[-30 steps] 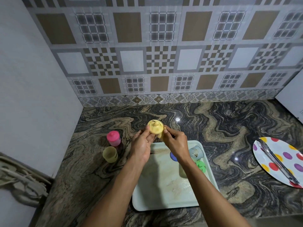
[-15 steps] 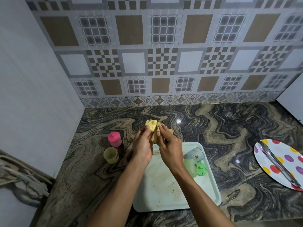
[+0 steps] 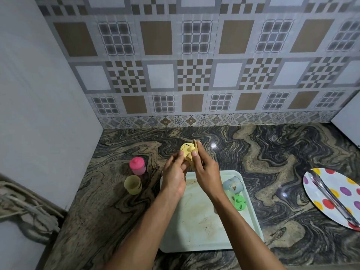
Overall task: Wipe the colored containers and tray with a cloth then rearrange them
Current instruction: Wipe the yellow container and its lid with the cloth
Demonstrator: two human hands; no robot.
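Note:
A small yellow lid (image 3: 186,149) is held up over the counter by my left hand (image 3: 174,174). My right hand (image 3: 206,171) presses a yellowish cloth (image 3: 191,160) against it. Below them lies a pale green tray (image 3: 196,227), smeared with brown dirt. On its right side lie a blue container (image 3: 232,184) and a green lid (image 3: 240,200) on a pale green container. Left of the tray, on the counter, stand a pink lidded container (image 3: 137,165) and an open yellow container (image 3: 133,184).
The marble counter (image 3: 272,162) ends at a tiled wall behind and a plain wall on the left. A polka-dot plate (image 3: 335,195) carrying metal tongs (image 3: 331,197) sits at the right edge. A white appliance corner (image 3: 348,123) stands far right.
My right hand has shifted the cloth around the yellow lid, from beside it onto its face. The head view has tilted slightly; the containers on the tray have not moved.

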